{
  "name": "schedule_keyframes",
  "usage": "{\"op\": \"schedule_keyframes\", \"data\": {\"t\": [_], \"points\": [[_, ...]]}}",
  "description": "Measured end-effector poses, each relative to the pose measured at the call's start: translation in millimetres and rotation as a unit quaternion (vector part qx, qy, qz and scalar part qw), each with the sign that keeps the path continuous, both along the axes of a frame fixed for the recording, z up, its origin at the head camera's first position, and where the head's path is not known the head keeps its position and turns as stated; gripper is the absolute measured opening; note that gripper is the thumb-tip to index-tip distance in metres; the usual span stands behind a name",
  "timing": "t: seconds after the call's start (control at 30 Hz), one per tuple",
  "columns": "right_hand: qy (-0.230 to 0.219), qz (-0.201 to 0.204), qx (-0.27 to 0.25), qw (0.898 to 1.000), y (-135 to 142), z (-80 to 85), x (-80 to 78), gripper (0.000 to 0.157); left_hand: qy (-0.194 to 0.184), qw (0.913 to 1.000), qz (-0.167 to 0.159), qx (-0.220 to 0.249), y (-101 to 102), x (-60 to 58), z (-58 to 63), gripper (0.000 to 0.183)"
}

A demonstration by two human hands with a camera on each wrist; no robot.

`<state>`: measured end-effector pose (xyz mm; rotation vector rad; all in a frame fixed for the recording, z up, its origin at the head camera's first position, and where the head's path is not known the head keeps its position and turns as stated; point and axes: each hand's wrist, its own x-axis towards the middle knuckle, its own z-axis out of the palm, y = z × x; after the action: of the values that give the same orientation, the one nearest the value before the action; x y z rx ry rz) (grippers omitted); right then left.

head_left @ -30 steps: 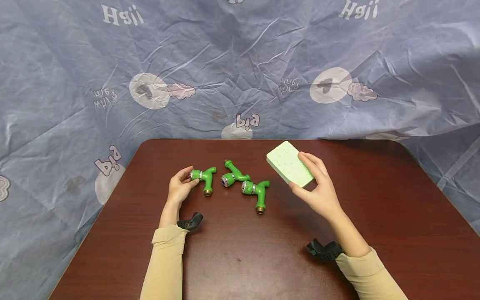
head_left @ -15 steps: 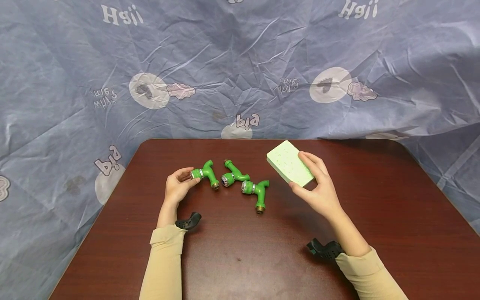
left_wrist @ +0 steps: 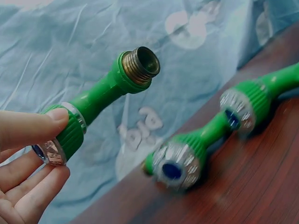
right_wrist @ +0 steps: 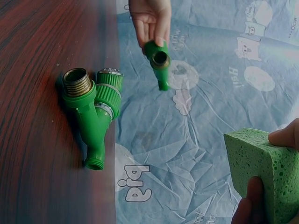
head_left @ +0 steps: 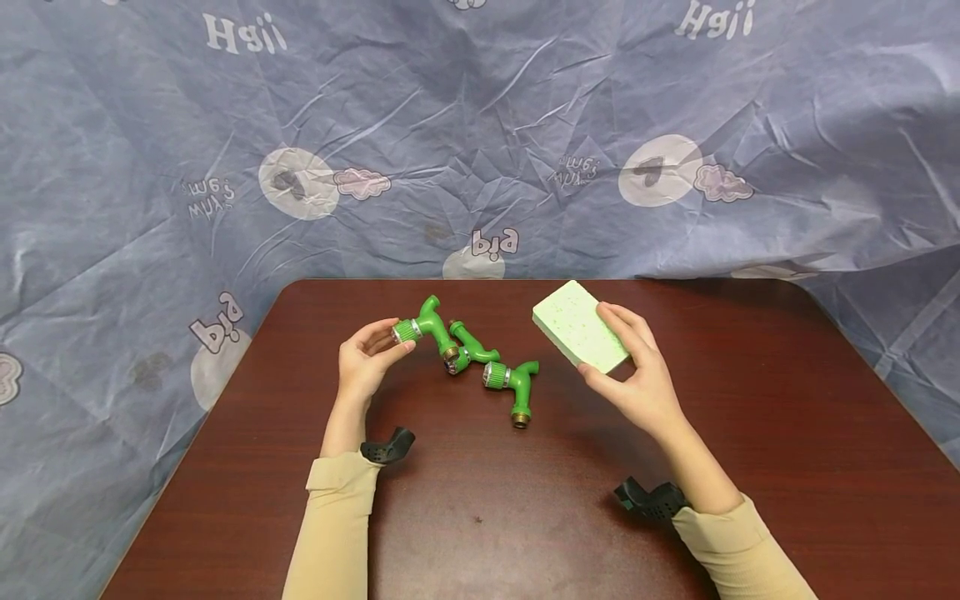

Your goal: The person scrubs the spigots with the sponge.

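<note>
My left hand point(head_left: 365, 360) pinches the ribbed knob of a green faucet point(head_left: 432, 323) between thumb and fingers, holding it up off the table. In the left wrist view its threaded brass end point(left_wrist: 141, 65) points up and away from the hand. Behind it in the head view, partly covered, lies a second green faucet point(head_left: 474, 346). A third faucet point(head_left: 519, 387) lies to the right of that one, its brass thread toward me. My right hand point(head_left: 643, 382) grips a pale green sponge point(head_left: 579, 327) by its right edge, raised over the table; its pores show in the right wrist view.
The dark red-brown wooden table point(head_left: 480, 517) runs back to a hanging blue-grey patterned cloth point(head_left: 450, 150). A black wrist mount sits on each forearm, the left mount point(head_left: 387, 447) and the right mount point(head_left: 649, 500).
The left hand has lifted the faucet and moved it right and away from me; its brass end has swung right and now overlaps the second faucet. The right hand and sponge stay nearly still.
</note>
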<state>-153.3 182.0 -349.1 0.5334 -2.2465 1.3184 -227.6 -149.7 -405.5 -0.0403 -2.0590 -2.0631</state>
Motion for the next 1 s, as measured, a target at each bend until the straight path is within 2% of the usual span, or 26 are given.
{"op": "schedule_keyframes", "data": {"t": [0.23, 0.33, 0.63, 1.0], "points": [[-0.007, 0.007, -0.008, 1.0, -2.4, 0.7, 2.1, 0.067, 0.009, 0.9985, -0.026, 0.048, 22.6, -9.5, -9.6, 0.048], [-0.007, 0.008, -0.007, 1.0, -3.5, 1.3, 3.1, 0.068, 0.01, 0.9976, -0.033, 0.061, 32.7, -9.1, -10.9, 0.048], [-0.003, 0.029, -0.015, 0.999, -8.5, 1.0, 5.2, 0.068, 0.062, 0.9939, -0.065, 0.065, 63.3, 0.3, -6.6, 0.043], [-0.003, 0.088, -0.015, 0.996, -13.2, -1.7, 6.3, 0.069, 0.043, 0.9876, -0.147, 0.036, 95.7, 14.4, -7.2, 0.047]]}}
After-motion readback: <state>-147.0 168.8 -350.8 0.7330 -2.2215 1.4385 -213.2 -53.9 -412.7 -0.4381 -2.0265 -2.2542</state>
